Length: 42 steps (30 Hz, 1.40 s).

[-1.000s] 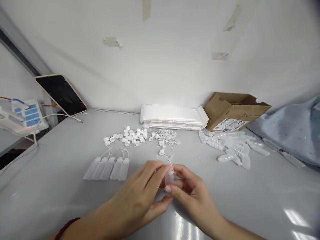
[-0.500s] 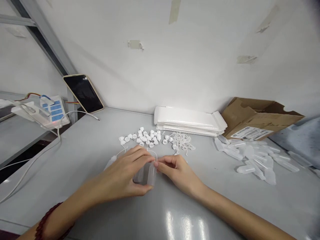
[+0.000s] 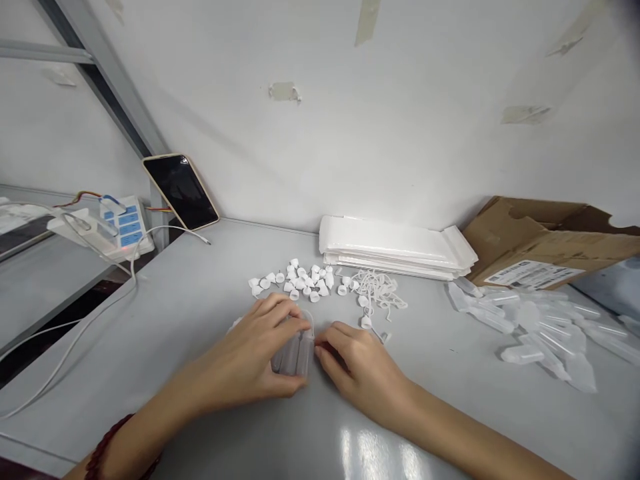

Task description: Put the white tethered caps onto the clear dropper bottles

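Observation:
My left hand [image 3: 265, 347] curves around several small clear plastic bottles [image 3: 293, 357], its thumb at their near end and its fingertips at the far end. A thin bent white tube [image 3: 310, 320] arches at the far end of the rightmost bottle. Just right of that bottle is my right hand [image 3: 355, 363], with curled fingers and the thumb and index tips close together. Whether those tips hold anything is hidden. Beyond the hands lie a heap of white caps [image 3: 305, 280] and a tangle of thin white tubes [image 3: 380, 290]. One cap [image 3: 367, 322] lies near my right knuckles.
White padded envelopes [image 3: 395, 243] are stacked against the wall. At right stands an open cardboard box [image 3: 540, 247], with many clear bottles [image 3: 545, 327] before it. A phone [image 3: 183, 190] leans at left, near a power strip [image 3: 125, 227] and a white cable [image 3: 65, 363].
The view has shifted, so everything sits farther right. My right fingertips have come away from the top of the rightmost bottle to its right side. My left hand stays around the bottles.

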Motion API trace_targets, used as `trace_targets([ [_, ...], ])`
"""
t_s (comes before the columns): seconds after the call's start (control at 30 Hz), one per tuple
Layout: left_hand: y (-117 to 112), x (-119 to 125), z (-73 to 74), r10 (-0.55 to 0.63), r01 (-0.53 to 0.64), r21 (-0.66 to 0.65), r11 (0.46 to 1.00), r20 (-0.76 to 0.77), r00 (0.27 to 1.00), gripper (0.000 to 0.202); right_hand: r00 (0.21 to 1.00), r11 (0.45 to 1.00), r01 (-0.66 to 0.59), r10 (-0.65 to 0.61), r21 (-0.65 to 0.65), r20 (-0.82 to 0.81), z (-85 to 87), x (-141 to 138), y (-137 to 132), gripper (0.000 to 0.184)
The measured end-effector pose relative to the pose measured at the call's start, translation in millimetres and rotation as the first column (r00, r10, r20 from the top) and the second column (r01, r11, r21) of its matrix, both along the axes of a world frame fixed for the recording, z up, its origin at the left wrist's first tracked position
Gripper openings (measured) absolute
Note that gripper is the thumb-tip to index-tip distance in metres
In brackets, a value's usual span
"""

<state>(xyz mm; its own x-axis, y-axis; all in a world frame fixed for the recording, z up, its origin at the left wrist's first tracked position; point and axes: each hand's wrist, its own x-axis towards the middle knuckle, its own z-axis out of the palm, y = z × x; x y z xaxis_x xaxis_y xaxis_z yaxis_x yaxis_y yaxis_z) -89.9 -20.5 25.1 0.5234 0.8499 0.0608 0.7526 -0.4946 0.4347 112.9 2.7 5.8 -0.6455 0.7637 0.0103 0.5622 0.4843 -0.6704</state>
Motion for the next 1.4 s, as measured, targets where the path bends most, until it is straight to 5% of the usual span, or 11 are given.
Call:
trace_targets([
  [0.5, 1.2, -2.8, 7.9, -0.005, 0.006, -0.103, 0.995, 0.013, 1.000, 0.039, 0.989, 0.984, 0.001, 0.026, 0.176, -0.148, -10.6, -4.5, -4.8, 0.024],
  [0.8, -1.6, -10.6, 7.7, 0.020, -0.017, -0.075, 0.997, 0.042, 0.999, 0.046, 0.975, 0.979, 0.075, -0.032, 0.188, -0.220, 3.0, 10.5, -2.7, 0.021],
  [0.97, -1.3, -12.4, 5.1, 0.036, -0.036, -0.008, 0.999, 0.061, 0.997, 0.033, 0.954, 0.943, 0.241, -0.186, 0.231, -0.236, 13.6, 56.1, 2.0, 0.016],
  [1.13, 0.4, 5.5, 2.4, 0.070, -0.085, 0.136, 0.987, 0.112, 0.991, 0.020, 0.867, 0.820, 0.496, -0.483, 0.284, -0.121, 14.9, 130.6, 18.4, 0.017],
  [1.3, 5.6, 64.1, 7.0, -0.113, 0.115, 0.188, 0.975, -0.021, 0.993, 0.018, 0.842, 0.841, 0.476, -0.520, 0.258, 0.144, 25.2, 187.9, 27.1, 0.019],
  [1.4, 12.9, 105.1, 5.0, -0.063, 0.083, 0.108, 0.991, -0.179, 0.982, 0.015, 0.818, 0.852, 0.463, -0.517, 0.245, 0.254, 32.0, 206.6, 24.3, 0.021],
])
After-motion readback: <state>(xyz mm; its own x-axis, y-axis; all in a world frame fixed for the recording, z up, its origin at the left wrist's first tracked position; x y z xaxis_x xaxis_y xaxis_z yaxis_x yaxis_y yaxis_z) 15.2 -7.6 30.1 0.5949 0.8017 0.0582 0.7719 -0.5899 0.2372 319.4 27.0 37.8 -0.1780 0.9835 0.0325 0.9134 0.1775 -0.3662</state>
